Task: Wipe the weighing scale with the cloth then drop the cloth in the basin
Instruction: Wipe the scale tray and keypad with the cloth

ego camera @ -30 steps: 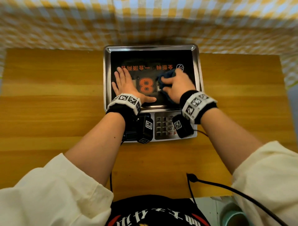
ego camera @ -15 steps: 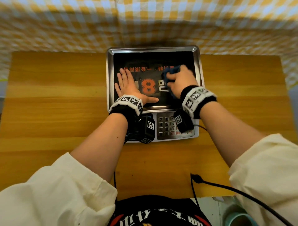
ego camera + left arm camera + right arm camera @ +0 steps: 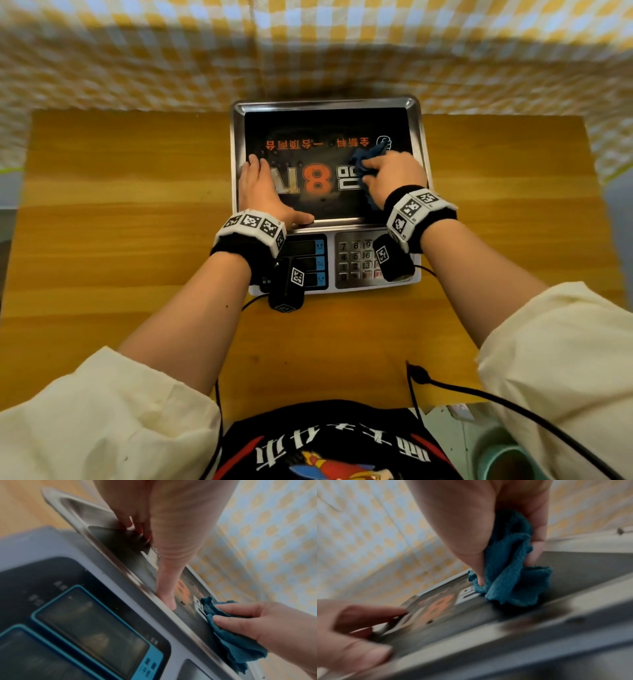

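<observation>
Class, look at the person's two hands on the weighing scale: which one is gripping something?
The right hand: its fingers bunch the crumpled blue cloth on the silver scale's black platter. The left hand lies flat, holding nothing.

You are looking at a weighing scale [image 3: 327, 102] whose tray rim is showing as glossy, brushed metal, with a smooth dark printed sheet [image 3: 308, 126] lying shiny inside it. The cloth [image 3: 508, 566] in your right hand [image 3: 394, 174] is showing a soft, nubbly teal weave, matt and crumpled. The table [image 3: 120, 192] is looking like smooth, lightly sheened wood grain, and checked fabric [image 3: 137, 51] is hanging matt at the far side.
</observation>
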